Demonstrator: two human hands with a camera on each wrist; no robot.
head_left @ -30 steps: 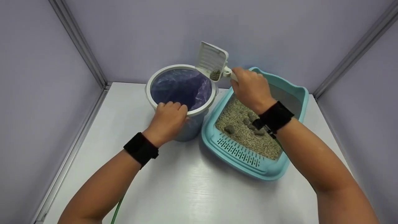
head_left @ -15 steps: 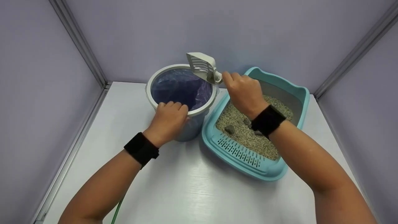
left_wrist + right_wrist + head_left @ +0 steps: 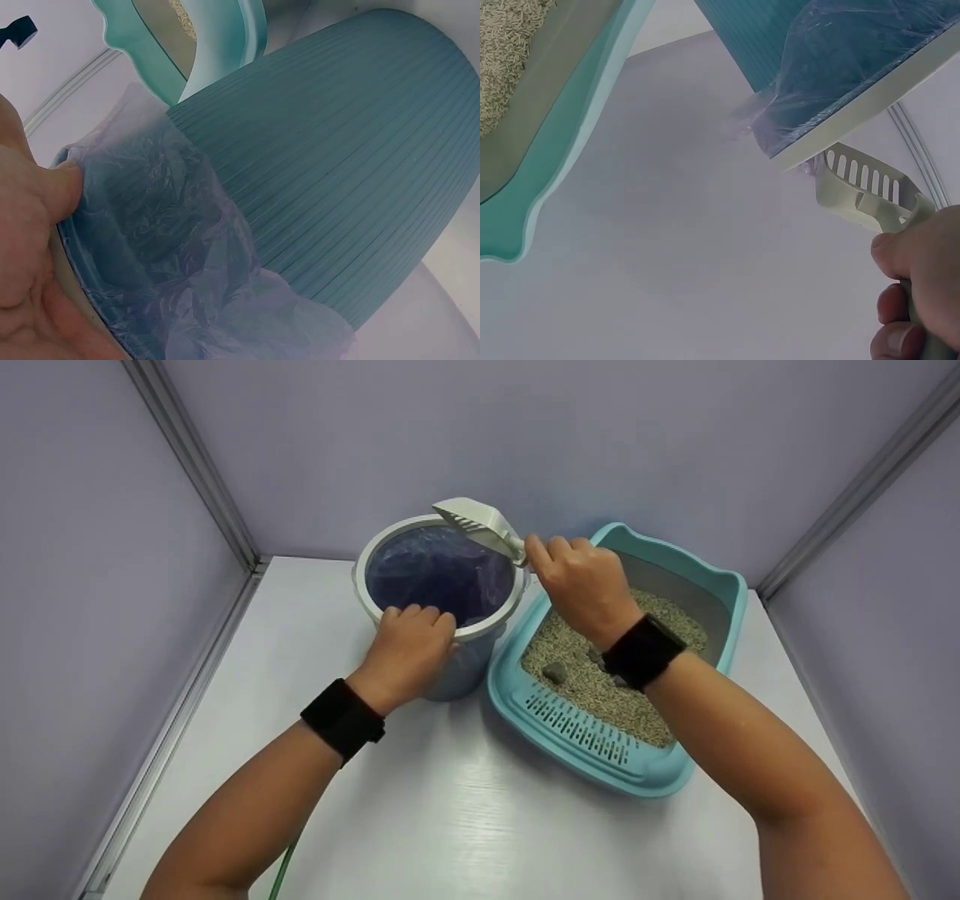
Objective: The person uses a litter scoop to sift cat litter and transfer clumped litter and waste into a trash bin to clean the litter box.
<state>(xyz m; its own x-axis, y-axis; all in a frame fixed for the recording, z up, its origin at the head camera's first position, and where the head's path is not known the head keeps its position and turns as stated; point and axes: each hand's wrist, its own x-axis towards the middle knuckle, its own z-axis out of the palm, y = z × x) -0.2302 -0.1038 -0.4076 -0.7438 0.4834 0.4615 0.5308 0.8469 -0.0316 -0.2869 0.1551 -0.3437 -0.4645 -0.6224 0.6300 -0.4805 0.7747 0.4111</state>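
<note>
In the head view my right hand (image 3: 586, 585) grips the handle of a white slotted litter scoop (image 3: 480, 523). The scoop is tipped over the far right of a trash can's white rim (image 3: 363, 585), slots facing down and left; its inside is mostly hidden. A thin purple bag (image 3: 491, 585) lines the can and hangs over its ribbed blue wall (image 3: 322, 142) in the left wrist view. My left hand (image 3: 409, 656) holds the rim's near edge, thumb outside over the bag. The right wrist view shows the scoop's slots (image 3: 862, 174) beside the rim, my fingers curled round its handle.
A turquoise litter box (image 3: 517, 712) stands right of the can, holding beige pellet litter (image 3: 637, 716) and grey clumps (image 3: 555, 672). Both stand on a white table (image 3: 420, 825) against pale walls (image 3: 345, 435). A green cord (image 3: 281, 870) lies at the front left.
My right hand has moved left and rolled the scoop from facing up to facing down over the bin. The grey clump seen in it earlier is out of sight. My left hand has stayed put.
</note>
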